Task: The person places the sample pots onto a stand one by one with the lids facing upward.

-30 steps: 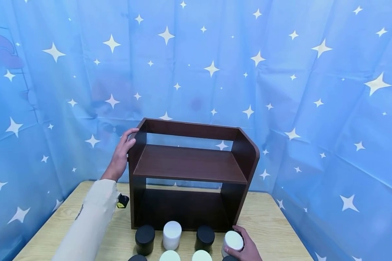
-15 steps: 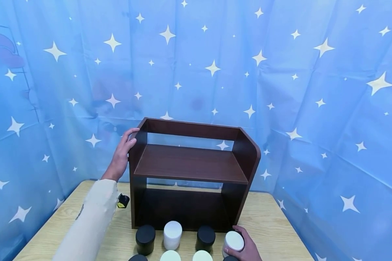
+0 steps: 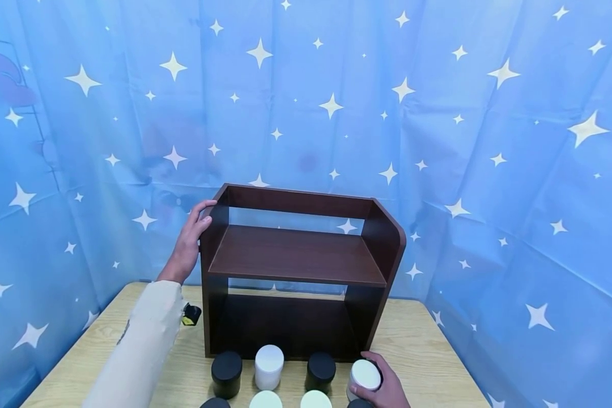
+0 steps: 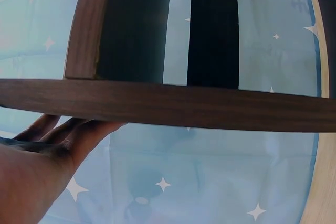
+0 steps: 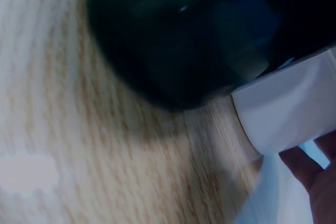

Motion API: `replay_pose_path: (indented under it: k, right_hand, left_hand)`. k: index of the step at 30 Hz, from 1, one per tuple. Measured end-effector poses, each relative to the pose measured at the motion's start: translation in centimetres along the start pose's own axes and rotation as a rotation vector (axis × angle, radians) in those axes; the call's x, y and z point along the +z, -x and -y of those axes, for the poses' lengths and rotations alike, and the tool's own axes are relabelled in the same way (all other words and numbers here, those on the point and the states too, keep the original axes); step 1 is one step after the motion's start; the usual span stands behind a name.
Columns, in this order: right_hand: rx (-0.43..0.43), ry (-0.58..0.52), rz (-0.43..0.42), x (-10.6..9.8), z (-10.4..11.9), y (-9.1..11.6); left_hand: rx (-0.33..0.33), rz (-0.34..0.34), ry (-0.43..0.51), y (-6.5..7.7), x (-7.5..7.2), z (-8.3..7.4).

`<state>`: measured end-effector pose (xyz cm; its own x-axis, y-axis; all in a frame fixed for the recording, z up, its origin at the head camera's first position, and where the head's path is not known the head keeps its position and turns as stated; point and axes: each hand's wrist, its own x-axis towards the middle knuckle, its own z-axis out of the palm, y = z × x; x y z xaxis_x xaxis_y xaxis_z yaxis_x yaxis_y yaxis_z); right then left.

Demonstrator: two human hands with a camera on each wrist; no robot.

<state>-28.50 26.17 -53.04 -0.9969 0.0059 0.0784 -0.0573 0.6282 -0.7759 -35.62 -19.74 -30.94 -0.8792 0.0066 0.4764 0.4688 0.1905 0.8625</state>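
A dark brown two-tier wooden shelf [image 3: 296,255] stands on the table. Against the outside of its left side panel, near the top, rests my left hand [image 3: 187,241], fingers extended. The left wrist view shows those fingertips at the panel's edge [image 4: 173,109]. My right hand [image 3: 391,388] holds a white lidded jar [image 3: 365,375] by its sides, in front of the shelf's right corner. In the right wrist view the white jar [image 5: 289,108] is partly covered by a large dark jar [image 5: 178,40], and only some fingers [image 5: 302,166] show.
Left of the held jar, a black jar [image 3: 320,374], a white jar [image 3: 269,367] and another black jar [image 3: 226,375] line up before the shelf. Several more lids show at the bottom edge. A blue starred curtain [image 3: 306,113] hangs behind the wooden table [image 3: 413,328].
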Motion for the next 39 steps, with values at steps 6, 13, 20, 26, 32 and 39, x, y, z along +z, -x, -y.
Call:
replay_pose_path:
  k: [6, 13, 20, 26, 32, 39]
  right_hand:
    - [-0.019, -0.014, 0.007, 0.03, -0.06, 0.07]
    - [-0.079, -0.028, -0.023, 0.16, -0.09, 0.2]
    - [-0.09, 0.009, -0.004, 0.0, -0.12, 0.24]
    - [-0.079, 0.003, 0.004, 0.0, -0.32, 0.0]
    - [-0.046, 0.004, 0.022, -0.19, -0.51, -0.07]
    - [-0.003, -0.041, -0.006, -0.31, -0.42, -0.21]
  left_hand:
    - [-0.003, -0.001, -0.007, 0.01, -0.04, 0.08]
    - [0.001, 0.002, 0.005, 0.02, -0.07, -0.04]
    - [0.007, 0.014, 0.025, 0.15, -0.1, -0.14]
    - [0.018, 0.009, 0.026, 0.07, -0.07, -0.07]
    - [0.008, 0.011, 0.017, 0.01, -0.06, 0.08]
    - [-0.023, 0.009, 0.005, -0.17, -0.24, 0.12]
